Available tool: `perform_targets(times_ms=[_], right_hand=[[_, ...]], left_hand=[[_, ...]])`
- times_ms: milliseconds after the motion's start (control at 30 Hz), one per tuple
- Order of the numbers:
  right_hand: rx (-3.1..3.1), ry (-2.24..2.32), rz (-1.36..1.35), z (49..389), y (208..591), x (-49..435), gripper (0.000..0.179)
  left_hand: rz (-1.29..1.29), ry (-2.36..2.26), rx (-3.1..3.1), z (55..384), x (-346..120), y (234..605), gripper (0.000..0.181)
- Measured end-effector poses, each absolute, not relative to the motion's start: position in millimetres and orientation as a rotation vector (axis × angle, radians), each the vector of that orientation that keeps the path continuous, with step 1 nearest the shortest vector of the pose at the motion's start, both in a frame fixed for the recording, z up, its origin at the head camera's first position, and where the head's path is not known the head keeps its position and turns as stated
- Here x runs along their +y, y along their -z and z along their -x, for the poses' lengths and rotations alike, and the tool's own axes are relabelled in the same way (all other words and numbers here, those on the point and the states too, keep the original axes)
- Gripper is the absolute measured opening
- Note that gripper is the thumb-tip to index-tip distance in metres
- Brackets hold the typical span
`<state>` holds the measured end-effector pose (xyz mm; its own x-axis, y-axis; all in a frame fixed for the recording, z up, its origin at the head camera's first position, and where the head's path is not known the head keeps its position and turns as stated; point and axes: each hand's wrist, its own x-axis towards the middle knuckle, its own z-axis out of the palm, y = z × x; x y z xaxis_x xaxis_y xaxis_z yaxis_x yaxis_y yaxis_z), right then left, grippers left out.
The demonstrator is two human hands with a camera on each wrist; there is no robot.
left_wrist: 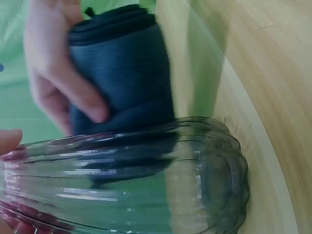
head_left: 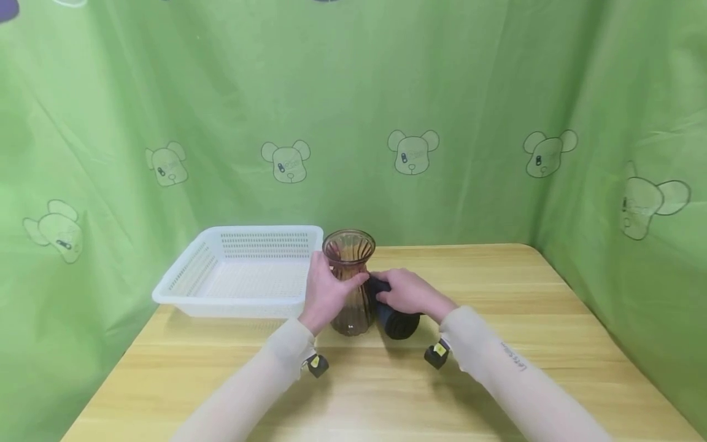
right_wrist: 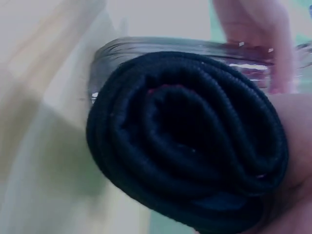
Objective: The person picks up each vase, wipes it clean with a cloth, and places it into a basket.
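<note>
One sleeve (head_left: 510, 371) with "Letsslim" lettering, left hand (head_left: 327, 291) around glass vase (head_left: 352, 314), right hand (head_left: 410, 291) around dark fabric roll (head_left: 400, 323)

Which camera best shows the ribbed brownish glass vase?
The head view: it shows the vase from rim to base, partly covered by the left hand. The left wrist view shows its body and base close up, rim out of frame; the right wrist view shows only part, behind the dark rolled cloth.

Pale cream long sleeves (head_left: 251, 383), loose right cuff (head_left: 463, 325) — beside that cuff a small black wrist camera (head_left: 435, 357), yellow-marked, dark lettering (head_left: 513, 357) farther up-arm from it, matching black camera (head_left: 318, 367) well left of it
</note>
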<state>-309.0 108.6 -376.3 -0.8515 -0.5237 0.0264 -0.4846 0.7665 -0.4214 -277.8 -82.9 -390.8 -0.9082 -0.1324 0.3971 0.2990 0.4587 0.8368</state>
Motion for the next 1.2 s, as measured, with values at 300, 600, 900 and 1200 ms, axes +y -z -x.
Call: perform_targets(times_ms=[300,600,900,1200], right_hand=[[2.92,0.822,0.837,298.7,332.7,110.2,0.024],[2.871,0.696,0.868,305.1,358.7,109.0,0.052],[2.77,0.639,0.81,310.1,396.4,112.8,0.058],[2.836,0.769,0.849,305.2,361.5,117.6,0.051]], left_hand=[[0.266,1.505,-2.31,275.3,-84.5,389.8,0.074],[0.192,1.613,-2.29,272.2,-77.7,385.4,0.085],[0.161,1.549,-2.264,275.9,-78.7,388.2,0.085],[0.195,1.525,-2.263,272.6,-81.9,385.0,0.091]])
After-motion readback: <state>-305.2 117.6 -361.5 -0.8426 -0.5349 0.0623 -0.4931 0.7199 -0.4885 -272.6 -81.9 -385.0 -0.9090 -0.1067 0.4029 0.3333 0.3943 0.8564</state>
